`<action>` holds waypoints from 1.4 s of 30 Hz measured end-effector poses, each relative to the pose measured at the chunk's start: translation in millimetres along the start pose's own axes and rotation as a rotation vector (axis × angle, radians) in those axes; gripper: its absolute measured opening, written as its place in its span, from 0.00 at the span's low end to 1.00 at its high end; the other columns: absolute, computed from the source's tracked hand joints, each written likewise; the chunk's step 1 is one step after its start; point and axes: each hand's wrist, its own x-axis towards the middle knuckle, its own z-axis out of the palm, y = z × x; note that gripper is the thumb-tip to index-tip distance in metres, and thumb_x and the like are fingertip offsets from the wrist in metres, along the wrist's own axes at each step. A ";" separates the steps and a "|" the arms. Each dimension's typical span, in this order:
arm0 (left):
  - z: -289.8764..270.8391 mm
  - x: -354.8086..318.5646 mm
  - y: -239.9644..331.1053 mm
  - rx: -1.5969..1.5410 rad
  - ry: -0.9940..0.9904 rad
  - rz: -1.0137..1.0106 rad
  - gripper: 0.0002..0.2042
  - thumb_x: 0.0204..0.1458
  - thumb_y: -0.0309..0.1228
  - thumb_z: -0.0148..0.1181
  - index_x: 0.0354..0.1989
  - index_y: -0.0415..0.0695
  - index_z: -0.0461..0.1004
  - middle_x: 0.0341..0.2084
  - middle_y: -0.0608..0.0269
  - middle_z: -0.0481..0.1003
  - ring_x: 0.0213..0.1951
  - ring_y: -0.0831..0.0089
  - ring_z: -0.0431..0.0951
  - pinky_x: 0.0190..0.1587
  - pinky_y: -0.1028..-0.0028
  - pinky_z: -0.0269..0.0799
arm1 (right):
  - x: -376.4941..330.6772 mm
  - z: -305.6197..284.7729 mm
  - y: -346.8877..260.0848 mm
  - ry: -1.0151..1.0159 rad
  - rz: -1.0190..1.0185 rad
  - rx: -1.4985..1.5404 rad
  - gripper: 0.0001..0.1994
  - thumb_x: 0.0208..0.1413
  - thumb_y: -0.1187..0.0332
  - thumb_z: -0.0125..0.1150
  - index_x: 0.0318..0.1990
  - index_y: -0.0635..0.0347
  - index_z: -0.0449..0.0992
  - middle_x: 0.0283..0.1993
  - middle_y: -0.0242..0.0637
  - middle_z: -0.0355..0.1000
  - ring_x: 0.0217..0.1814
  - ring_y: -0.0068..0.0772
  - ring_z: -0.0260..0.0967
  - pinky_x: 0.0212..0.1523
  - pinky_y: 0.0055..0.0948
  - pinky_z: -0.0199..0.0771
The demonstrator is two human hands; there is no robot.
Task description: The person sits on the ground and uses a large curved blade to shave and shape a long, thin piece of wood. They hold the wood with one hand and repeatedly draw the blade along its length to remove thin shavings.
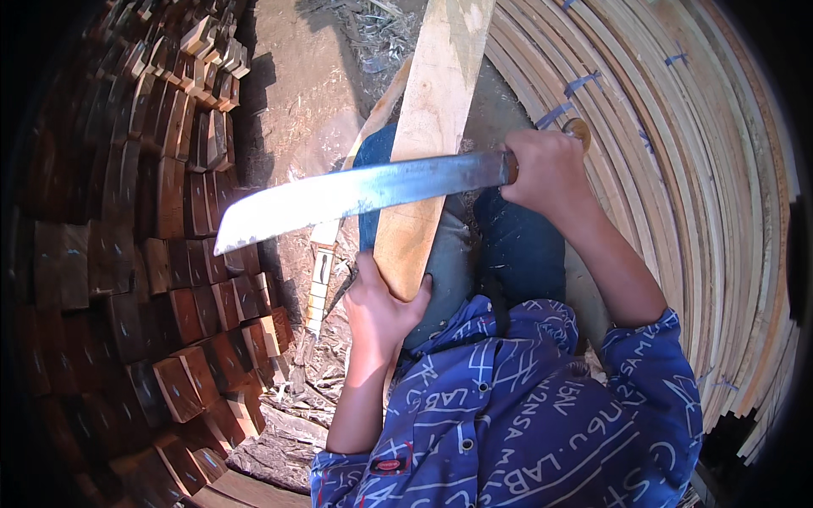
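My right hand [546,169] is closed around the wooden handle of a machete [356,188], whose broad steel blade reaches left across the picture. The blade passes over a long pale wooden plank [436,93] and hides a strip of it; whether they touch, I cannot tell. Low on the plank, my left hand [383,303] grips its near end, with the thumb on the right edge and fingers along the left. From there the plank slants away toward the top, lying over my leg in dark trousers [521,245].
Stacked reddish-brown wood blocks [182,288] rise along the left. At the right lie long pale wooden strips [677,186] bundled with blue ties [580,83]. A narrow light-banded piece [318,284] rests beside my left hand. Bark and shavings [284,444] litter the ground.
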 end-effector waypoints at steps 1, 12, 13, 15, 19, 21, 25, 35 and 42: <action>1.4 2.6 3.2 0.032 0.004 -0.006 0.31 0.39 0.40 0.71 0.45 0.34 0.63 0.27 0.39 0.76 0.30 0.42 0.80 0.33 0.57 0.76 | 2.4 -1.1 7.5 -0.039 0.083 -0.033 0.09 0.32 0.66 0.66 0.23 0.57 0.75 0.24 0.43 0.75 0.29 0.47 0.77 0.32 0.42 0.75; 3.0 -0.4 -14.4 -0.097 -0.020 0.009 0.31 0.39 0.41 0.71 0.46 0.35 0.64 0.26 0.40 0.76 0.27 0.43 0.79 0.31 0.56 0.76 | 7.1 -2.9 7.9 -0.041 0.089 -0.031 0.10 0.33 0.65 0.66 0.24 0.60 0.76 0.25 0.45 0.75 0.30 0.49 0.76 0.32 0.44 0.75; 1.1 0.2 -8.9 -0.043 -0.024 0.002 0.31 0.38 0.41 0.71 0.46 0.35 0.64 0.26 0.40 0.76 0.27 0.43 0.79 0.31 0.56 0.76 | 9.9 -9.2 17.8 -0.040 0.156 -0.075 0.10 0.33 0.65 0.66 0.24 0.60 0.76 0.25 0.45 0.75 0.30 0.49 0.76 0.32 0.44 0.75; 0.7 7.5 2.3 0.064 -0.017 -0.013 0.31 0.38 0.42 0.71 0.46 0.35 0.64 0.27 0.40 0.77 0.28 0.43 0.79 0.32 0.57 0.77 | 7.0 -8.9 17.6 -0.046 0.186 -0.049 0.10 0.33 0.65 0.65 0.24 0.60 0.76 0.26 0.45 0.75 0.30 0.50 0.76 0.32 0.45 0.75; 9.9 9.9 -13.0 -0.032 0.003 0.073 0.33 0.37 0.42 0.71 0.47 0.33 0.64 0.27 0.39 0.76 0.28 0.43 0.79 0.32 0.56 0.77 | -6.3 -6.8 -16.2 -0.097 0.113 0.030 0.10 0.34 0.65 0.65 0.24 0.60 0.75 0.25 0.45 0.75 0.30 0.50 0.76 0.32 0.44 0.75; 6.5 5.7 -17.0 -0.065 0.005 0.081 0.32 0.38 0.42 0.71 0.46 0.33 0.64 0.27 0.38 0.76 0.29 0.43 0.80 0.32 0.56 0.77 | -10.1 -3.5 -19.9 -0.068 0.019 0.030 0.10 0.33 0.65 0.65 0.25 0.60 0.75 0.25 0.45 0.75 0.30 0.50 0.75 0.31 0.44 0.74; 1.7 3.1 -4.1 -0.013 0.016 0.004 0.33 0.38 0.42 0.71 0.47 0.33 0.63 0.26 0.38 0.77 0.29 0.43 0.80 0.32 0.56 0.76 | 4.2 -7.5 16.8 0.002 0.095 -0.094 0.09 0.35 0.65 0.65 0.24 0.60 0.75 0.26 0.46 0.75 0.30 0.50 0.76 0.32 0.43 0.75; 8.3 11.1 -11.4 -0.117 -0.013 0.039 0.31 0.39 0.38 0.71 0.44 0.31 0.62 0.24 0.37 0.77 0.30 0.43 0.81 0.33 0.59 0.77 | -2.4 3.3 10.8 0.043 0.191 0.086 0.09 0.36 0.67 0.61 0.28 0.59 0.78 0.23 0.46 0.73 0.29 0.54 0.74 0.31 0.46 0.73; 6.9 12.4 -5.1 -0.069 -0.016 0.026 0.30 0.39 0.38 0.71 0.43 0.31 0.63 0.25 0.37 0.77 0.30 0.43 0.81 0.32 0.59 0.77 | -4.8 8.7 8.0 -0.254 0.376 0.504 0.09 0.44 0.66 0.63 0.26 0.64 0.78 0.22 0.50 0.73 0.28 0.54 0.74 0.30 0.42 0.72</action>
